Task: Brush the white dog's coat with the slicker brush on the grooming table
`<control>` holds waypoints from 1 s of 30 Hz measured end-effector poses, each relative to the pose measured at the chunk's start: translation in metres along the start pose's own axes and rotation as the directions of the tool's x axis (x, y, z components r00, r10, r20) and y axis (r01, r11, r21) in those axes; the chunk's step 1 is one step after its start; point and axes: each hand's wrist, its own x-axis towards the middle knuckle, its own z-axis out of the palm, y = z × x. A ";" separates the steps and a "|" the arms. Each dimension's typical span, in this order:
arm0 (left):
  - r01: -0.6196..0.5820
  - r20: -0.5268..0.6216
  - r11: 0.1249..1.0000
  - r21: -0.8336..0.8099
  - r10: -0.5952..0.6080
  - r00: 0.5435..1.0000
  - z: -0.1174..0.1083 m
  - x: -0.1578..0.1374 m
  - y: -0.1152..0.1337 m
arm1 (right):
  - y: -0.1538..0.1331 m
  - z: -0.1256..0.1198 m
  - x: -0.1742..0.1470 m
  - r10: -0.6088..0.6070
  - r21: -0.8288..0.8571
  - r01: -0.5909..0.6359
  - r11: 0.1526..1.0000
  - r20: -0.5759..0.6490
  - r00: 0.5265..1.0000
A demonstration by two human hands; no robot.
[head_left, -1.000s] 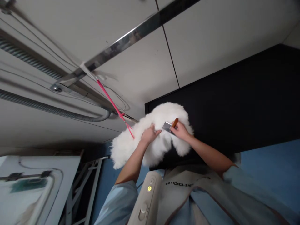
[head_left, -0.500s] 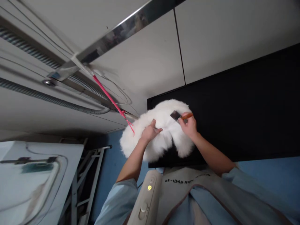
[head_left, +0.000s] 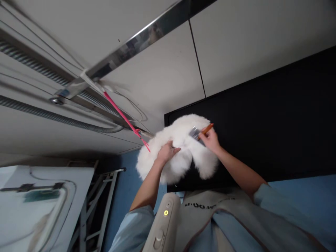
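A white fluffy dog [head_left: 181,129] stands on the black grooming table [head_left: 262,122], its head end to the left. My right hand [head_left: 211,140] grips the orange handle of a slicker brush [head_left: 194,133]. The brush's flat head lies against the fur of the dog's hindquarters. On the dog's side, my left hand [head_left: 166,152] rests with thumb and fingers apart, pressing into the coat. Its fingertips are partly sunk in fur. A pink cord [head_left: 122,111] runs down to the dog's head area.
A metal bar [head_left: 136,42] holds the pink cord above the table. Ribbed metal hoses [head_left: 63,117] run along the wall at left. A white panel [head_left: 52,196] and a folding metal frame [head_left: 102,199] stand at lower left. A grey device [head_left: 162,222] hangs at my chest.
The brush has tilted in my right hand, its handle now pointing more upward, and its head has shifted slightly left. My left hand stays on the dog's side. The view has moved slightly.
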 end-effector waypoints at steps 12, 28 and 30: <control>-0.004 0.015 0.999 -0.049 0.005 1.000 -0.004 0.002 -0.002 | -0.004 0.007 0.004 -0.133 -0.002 0.133 0.991 -0.105 0.986; 0.003 0.036 0.981 -0.195 0.004 0.999 0.002 0.009 -0.012 | 0.002 0.013 -0.012 -0.082 0.152 0.051 0.987 0.204 0.976; 0.007 0.047 0.977 -0.212 0.003 0.999 0.002 0.009 -0.010 | 0.005 0.008 -0.011 -0.050 0.124 0.046 0.991 0.029 0.998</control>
